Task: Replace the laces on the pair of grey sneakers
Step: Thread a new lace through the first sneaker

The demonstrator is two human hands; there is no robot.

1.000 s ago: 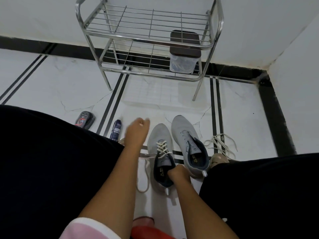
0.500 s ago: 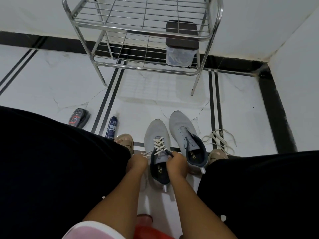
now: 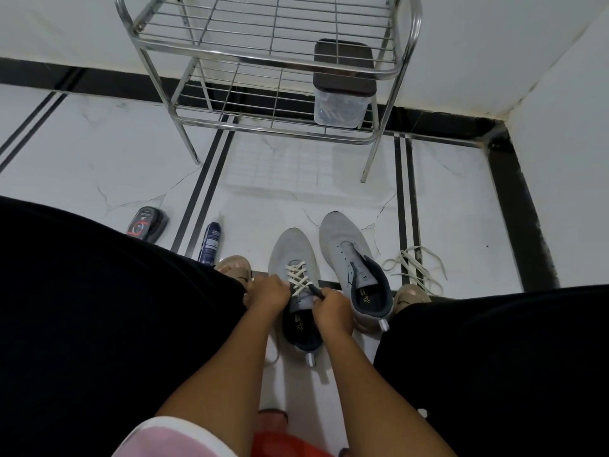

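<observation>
Both hands worked the laced grey sneaker (image 3: 293, 258) on the floor: the left hand (image 3: 268, 291) pinched its cream lace (image 3: 298, 275), the right hand (image 3: 333, 308) gripped the collar. Soft, limp lace; best pinched near its tip.

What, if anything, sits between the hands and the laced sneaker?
Nothing visible. Both the left hand and right hand are already at the laced sneaker, on either side of its white lace.

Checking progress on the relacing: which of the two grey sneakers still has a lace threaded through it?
The left sneaker, the one between both hands, has a cream lace crisscrossed through its eyelets. The right sneaker shows bare eyelets; a loose lace lies on the floor beside it.
</observation>
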